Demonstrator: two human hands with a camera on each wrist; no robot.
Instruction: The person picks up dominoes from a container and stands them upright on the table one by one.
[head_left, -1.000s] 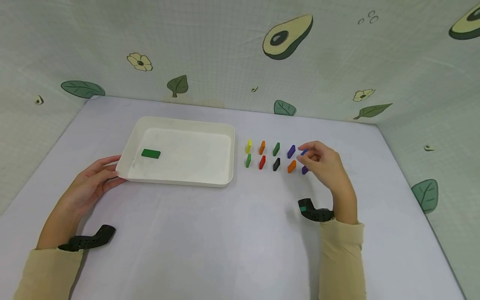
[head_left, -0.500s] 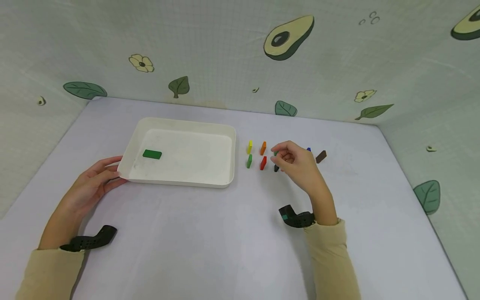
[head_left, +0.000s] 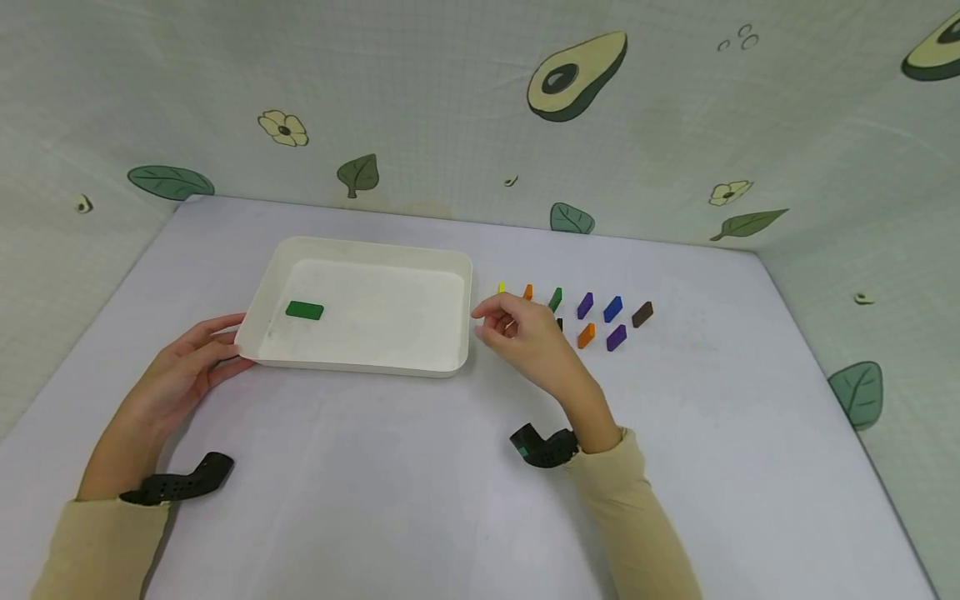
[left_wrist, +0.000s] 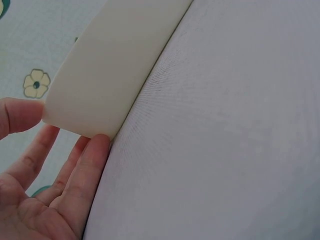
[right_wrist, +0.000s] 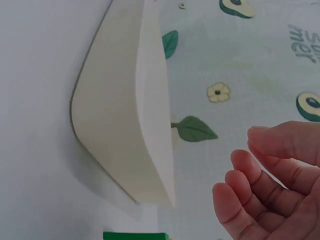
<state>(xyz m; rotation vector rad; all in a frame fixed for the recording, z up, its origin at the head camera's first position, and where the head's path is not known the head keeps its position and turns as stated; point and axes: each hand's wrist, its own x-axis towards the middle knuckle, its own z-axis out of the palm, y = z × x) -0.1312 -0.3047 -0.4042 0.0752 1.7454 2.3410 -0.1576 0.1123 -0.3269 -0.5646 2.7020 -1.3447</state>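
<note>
A white rectangular tray (head_left: 390, 312) stands on the white table with one dark green block (head_left: 304, 311) lying flat in it. My left hand (head_left: 180, 367) touches the tray's near left corner with outstretched fingers, thumb at the rim and a fingertip at the base. Just off the tray's right end hovers my right hand (head_left: 528, 337), fingers loosely bent and nothing between them. Small upright blocks stand in two rows right of the tray; a yellow block (head_left: 501, 287) and an orange block (head_left: 528, 292) peek out behind that hand, which hides others.
Further right are a green block (head_left: 555, 299), a blue block (head_left: 612, 309) and a brown block (head_left: 642, 314). Nearer stand another orange block (head_left: 586, 336) and a purple block (head_left: 617, 337). A patterned cloth (head_left: 450, 108) rises behind the table.
My right hand has swept left along the rows of blocks to beside the tray, uncovering the purple, blue and brown blocks. My left hand keeps its place at the tray.
</note>
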